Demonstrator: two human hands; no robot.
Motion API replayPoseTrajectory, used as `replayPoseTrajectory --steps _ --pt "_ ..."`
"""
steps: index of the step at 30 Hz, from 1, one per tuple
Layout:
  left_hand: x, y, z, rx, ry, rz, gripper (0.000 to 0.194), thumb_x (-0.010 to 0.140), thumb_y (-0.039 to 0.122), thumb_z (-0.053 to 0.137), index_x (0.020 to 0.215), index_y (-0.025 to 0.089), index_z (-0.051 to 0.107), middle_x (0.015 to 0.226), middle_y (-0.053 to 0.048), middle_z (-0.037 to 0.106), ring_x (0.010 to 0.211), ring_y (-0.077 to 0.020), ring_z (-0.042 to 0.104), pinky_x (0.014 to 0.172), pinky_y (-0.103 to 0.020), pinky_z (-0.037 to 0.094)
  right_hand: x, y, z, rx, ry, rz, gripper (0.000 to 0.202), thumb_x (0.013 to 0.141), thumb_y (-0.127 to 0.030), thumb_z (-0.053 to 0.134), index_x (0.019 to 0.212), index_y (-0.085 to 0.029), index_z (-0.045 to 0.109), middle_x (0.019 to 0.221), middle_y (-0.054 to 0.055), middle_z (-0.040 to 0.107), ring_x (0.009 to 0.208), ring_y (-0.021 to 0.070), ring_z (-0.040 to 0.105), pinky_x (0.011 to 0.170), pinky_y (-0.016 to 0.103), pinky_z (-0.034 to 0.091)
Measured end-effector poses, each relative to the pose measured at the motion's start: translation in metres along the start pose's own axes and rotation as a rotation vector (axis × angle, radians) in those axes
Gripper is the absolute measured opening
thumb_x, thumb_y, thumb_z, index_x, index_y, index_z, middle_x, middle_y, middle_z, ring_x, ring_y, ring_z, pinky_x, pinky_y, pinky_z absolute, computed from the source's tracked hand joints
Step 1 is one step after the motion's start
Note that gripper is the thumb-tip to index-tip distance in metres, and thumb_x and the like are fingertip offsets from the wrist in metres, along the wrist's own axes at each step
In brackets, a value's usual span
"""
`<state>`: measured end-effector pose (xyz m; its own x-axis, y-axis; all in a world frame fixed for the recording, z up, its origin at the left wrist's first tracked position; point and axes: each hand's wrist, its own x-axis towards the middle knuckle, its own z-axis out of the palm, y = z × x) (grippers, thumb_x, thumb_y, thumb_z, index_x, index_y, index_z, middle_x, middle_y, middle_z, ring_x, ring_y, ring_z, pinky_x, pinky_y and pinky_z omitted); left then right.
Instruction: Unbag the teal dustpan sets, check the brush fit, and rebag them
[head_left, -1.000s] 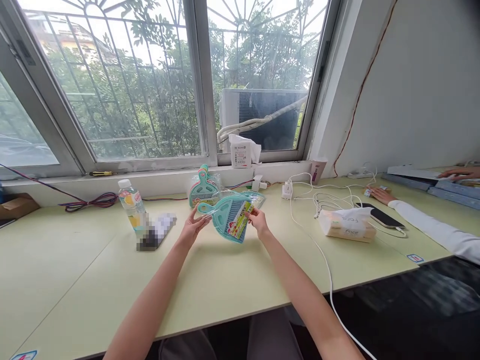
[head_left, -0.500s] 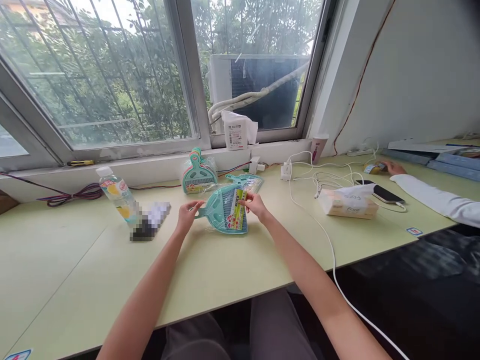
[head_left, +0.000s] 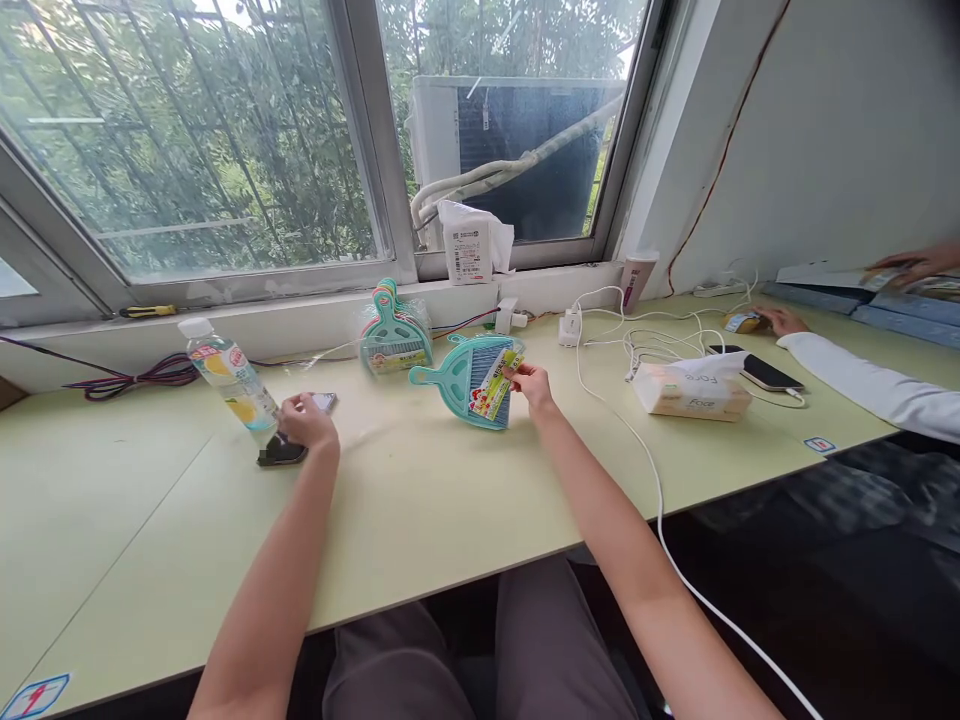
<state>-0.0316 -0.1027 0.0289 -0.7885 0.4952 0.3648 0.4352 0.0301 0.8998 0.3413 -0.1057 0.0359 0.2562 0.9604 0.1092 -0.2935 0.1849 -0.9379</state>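
My right hand point(head_left: 530, 386) grips the right edge of a teal dustpan and brush set point(head_left: 450, 382) by its yellow-green label card point(head_left: 496, 385). The set is held tilted above the table, its handle pointing left. My left hand point(head_left: 306, 420) is closed, with faint, motion-smeared streaks of clear plastic wrapping point(head_left: 330, 352) stretching from it toward the right. Near that hand are a clear drink bottle point(head_left: 236, 385) and a dark phone-like object point(head_left: 281, 452). Behind, a stack of wrapped dustpan sets point(head_left: 394, 335) leans on the sill wall.
To the right are a tissue pack point(head_left: 694, 392), a phone point(head_left: 765, 368), tangled white cables point(head_left: 660, 340) and a paper cup point(head_left: 636, 280). A co-worker's sleeve point(head_left: 855, 370) rests at the far right. A white box point(head_left: 469, 245) stands on the windowsill.
My left hand has left the dustpan handle and moved left toward the bottle, trailing clear plastic. My right hand has shifted slightly right and up with the set, which looks unwrapped now.
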Motion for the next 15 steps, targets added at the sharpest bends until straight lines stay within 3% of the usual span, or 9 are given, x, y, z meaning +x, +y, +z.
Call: replayPoseTrajectory --steps 3,5,8,11,13,15 --pt "-0.003 0.005 -0.008 0.095 0.308 -0.099 0.049 0.088 0.030 0.045 0.132 0.010 0.040 0.145 -0.025 0.035 0.137 -0.0362 0.032 0.108 -0.057 0.029 -0.004 0.005 0.006 0.137 0.073 0.073 0.018 0.054 -0.017 0.081 0.064 -0.016 0.067 0.064 -0.002 0.065 0.044 0.0024 0.038 0.043 0.019 0.035" --pt "-0.019 0.014 -0.010 0.097 0.308 0.080 0.071 0.087 0.034 0.050 0.145 0.006 0.020 0.155 -0.028 0.014 0.145 -0.0354 0.017 0.115 -0.055 0.018 -0.008 0.007 0.012 0.225 0.115 0.130 0.017 0.055 -0.016 0.080 0.062 -0.016 0.065 0.065 -0.002 0.064 0.045 0.0026 0.037 0.042 0.019 0.037" --pt "-0.054 0.034 -0.011 0.035 0.156 0.372 0.082 0.090 0.043 0.046 0.151 0.005 0.006 0.159 -0.027 0.003 0.150 -0.0315 0.000 0.119 -0.052 -0.002 -0.018 0.010 0.022 0.291 0.092 0.172 0.015 0.059 -0.015 0.078 0.065 -0.017 0.065 0.070 -0.001 0.065 0.046 0.0029 0.037 0.041 0.017 0.036" --pt "-0.092 0.055 -0.010 -0.102 0.035 0.472 0.090 0.089 0.050 0.048 0.153 0.008 0.001 0.161 -0.023 -0.006 0.150 -0.0295 -0.009 0.118 -0.050 -0.012 -0.030 0.013 0.034 0.310 -0.012 0.196 0.013 0.060 -0.015 0.077 0.069 -0.016 0.067 0.074 -0.001 0.066 0.046 0.0019 0.034 0.039 0.017 0.033" --pt "-0.111 0.063 -0.008 -0.249 -0.129 0.474 0.082 0.092 0.050 0.045 0.155 0.015 0.005 0.163 -0.016 -0.003 0.151 -0.0260 -0.005 0.120 -0.048 -0.006 -0.038 0.015 0.040 0.316 -0.078 0.195 0.013 0.061 -0.016 0.077 0.070 -0.016 0.068 0.074 -0.001 0.066 0.045 0.0010 0.031 0.039 0.017 0.032" --pt "-0.123 0.066 -0.005 -0.461 -0.357 0.311 0.074 0.094 0.048 0.041 0.155 0.023 0.007 0.162 -0.012 0.011 0.150 -0.0241 0.013 0.121 -0.046 0.015 -0.042 0.016 0.044 0.311 -0.105 0.191 0.013 0.060 -0.016 0.078 0.070 -0.015 0.068 0.074 -0.001 0.066 0.044 0.0006 0.031 0.039 0.017 0.032"
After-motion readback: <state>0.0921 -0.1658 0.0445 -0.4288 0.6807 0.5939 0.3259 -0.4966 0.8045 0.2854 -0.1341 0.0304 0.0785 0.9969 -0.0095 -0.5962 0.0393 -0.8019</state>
